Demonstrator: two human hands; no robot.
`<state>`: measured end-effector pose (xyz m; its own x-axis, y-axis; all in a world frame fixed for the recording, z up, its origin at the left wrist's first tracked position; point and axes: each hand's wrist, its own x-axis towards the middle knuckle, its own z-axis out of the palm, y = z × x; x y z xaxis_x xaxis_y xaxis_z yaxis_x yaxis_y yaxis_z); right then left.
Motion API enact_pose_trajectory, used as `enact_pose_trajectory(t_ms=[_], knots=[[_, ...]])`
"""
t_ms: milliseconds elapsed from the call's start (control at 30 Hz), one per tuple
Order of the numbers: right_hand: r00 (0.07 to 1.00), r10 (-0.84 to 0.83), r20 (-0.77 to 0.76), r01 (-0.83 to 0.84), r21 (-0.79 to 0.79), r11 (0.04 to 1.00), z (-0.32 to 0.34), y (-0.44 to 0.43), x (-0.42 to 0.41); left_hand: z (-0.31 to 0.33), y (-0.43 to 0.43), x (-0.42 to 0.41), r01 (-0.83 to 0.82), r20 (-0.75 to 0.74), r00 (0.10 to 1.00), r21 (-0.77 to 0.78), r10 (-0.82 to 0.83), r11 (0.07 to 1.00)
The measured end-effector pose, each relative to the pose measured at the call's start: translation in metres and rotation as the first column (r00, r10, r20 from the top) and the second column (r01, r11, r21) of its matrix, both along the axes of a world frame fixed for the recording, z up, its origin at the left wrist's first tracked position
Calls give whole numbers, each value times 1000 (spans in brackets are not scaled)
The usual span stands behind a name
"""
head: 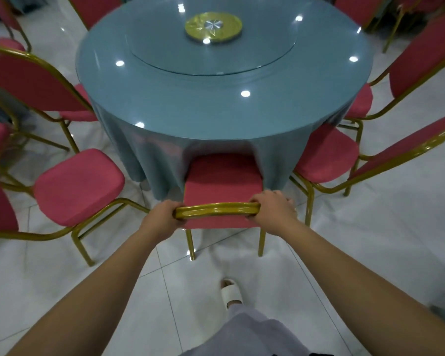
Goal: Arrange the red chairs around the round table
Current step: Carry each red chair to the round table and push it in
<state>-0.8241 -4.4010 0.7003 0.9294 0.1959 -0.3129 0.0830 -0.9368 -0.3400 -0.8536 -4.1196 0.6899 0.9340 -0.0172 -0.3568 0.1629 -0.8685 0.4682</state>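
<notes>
Both hands, L & R, grip chair backrest.

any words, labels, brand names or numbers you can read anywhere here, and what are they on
No text can be read in this picture.
Yellow-green round disc at the middle of the blue-grey round table: a silver fan pattern, no letters.
Red padded chair with gold metal frame, gripped by the left hand and right hand: no label shows.
White slipper: no logo shows.
</notes>
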Motion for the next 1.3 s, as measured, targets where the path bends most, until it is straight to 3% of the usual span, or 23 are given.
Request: enact_pose_trajectory(t_ms=[167, 467, 733, 833, 967, 1100, 1300], knots=[[1000, 0, -1, 0, 100, 995, -6, -16, 4, -3, 4, 5, 21, -10, 1000, 10, -21, 1000], [998, 30, 56, -32, 43, 999, -14, -23, 9, 1, 8, 15, 88, -32, 996, 29, -87, 996], [995, -98, -5, 98, 80, 992, 4, -9, 14, 1, 10, 30, -11, -18, 1000, -98, 9, 995], [998, -27, -50, 28, 35, 999, 20, 7, 7, -1, 19, 24, -33, -39, 999, -146, 27, 989], [997, 62, 44, -66, 100, 993, 46, 71, -8, -1, 60, -7, -82, -90, 994, -293, 58, 952], [973, 3, 232, -52, 209, 977, 59, 160, -32, 6, 137, -60, -264, -207, 961, -473, 186, 841], [994, 62, 90, -89, 334, 938, 43, 303, -71, 28, 286, -142, -425, -126, 895, -532, 427, 733]])
